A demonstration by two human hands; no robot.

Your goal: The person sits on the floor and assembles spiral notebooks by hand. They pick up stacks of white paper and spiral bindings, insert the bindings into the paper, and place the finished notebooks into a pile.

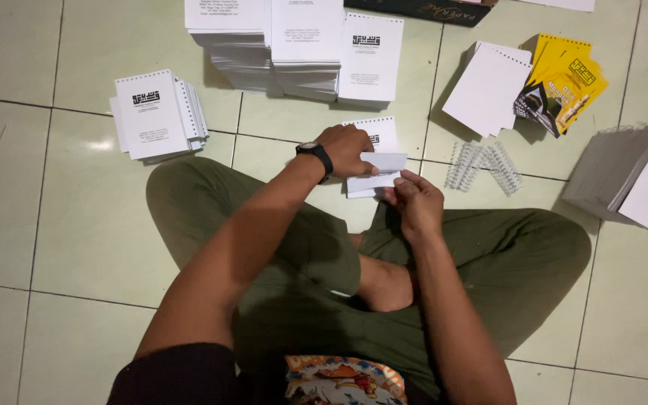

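Booklet (375, 172) of white pages gripped by left hand (346, 150) and right hand (414, 201).

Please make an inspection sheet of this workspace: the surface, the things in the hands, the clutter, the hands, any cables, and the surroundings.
Surface: pale tiled floor; the person sits cross-legged on it.
Job's things: small white booklet, held over the lap by both hands.
Clutter: punched white pads at left; tall paper stacks ahead; yellow covers; wire spiral bindings; grey-sided stack at right.
Hands: left hand, wearing a black watch, on top of the booklet; right hand grips its lower edge with the fingers.
Cables: nothing seen.
Surroundings: dark box at top edge.
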